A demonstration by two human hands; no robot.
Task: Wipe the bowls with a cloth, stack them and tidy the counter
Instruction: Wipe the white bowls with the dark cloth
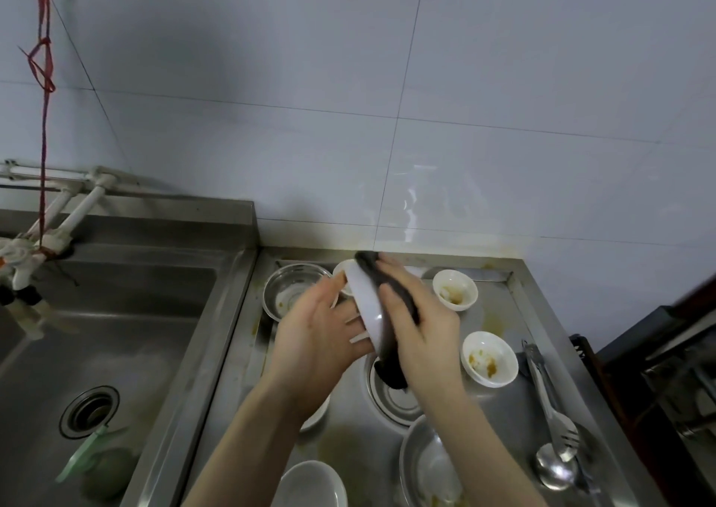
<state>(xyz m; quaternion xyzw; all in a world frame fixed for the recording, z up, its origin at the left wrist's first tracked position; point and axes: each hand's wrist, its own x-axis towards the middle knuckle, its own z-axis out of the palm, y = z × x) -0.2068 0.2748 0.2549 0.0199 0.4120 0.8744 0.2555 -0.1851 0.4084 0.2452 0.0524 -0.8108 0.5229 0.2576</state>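
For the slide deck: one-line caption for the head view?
Left hand holds a white bowl while right hand wipes it with a dark cloth.

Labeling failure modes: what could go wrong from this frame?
1. The white bowl is held tilted in mid-air by the left hand; rubbing could break that grip and drop it onto the steel bowl below.
2. The dark cloth in the right hand hangs low and might drag across counter stains.

Steel sink point(116, 313), taps point(23, 266), red cord point(43, 119), tongs point(550, 398), ladle point(554, 468).
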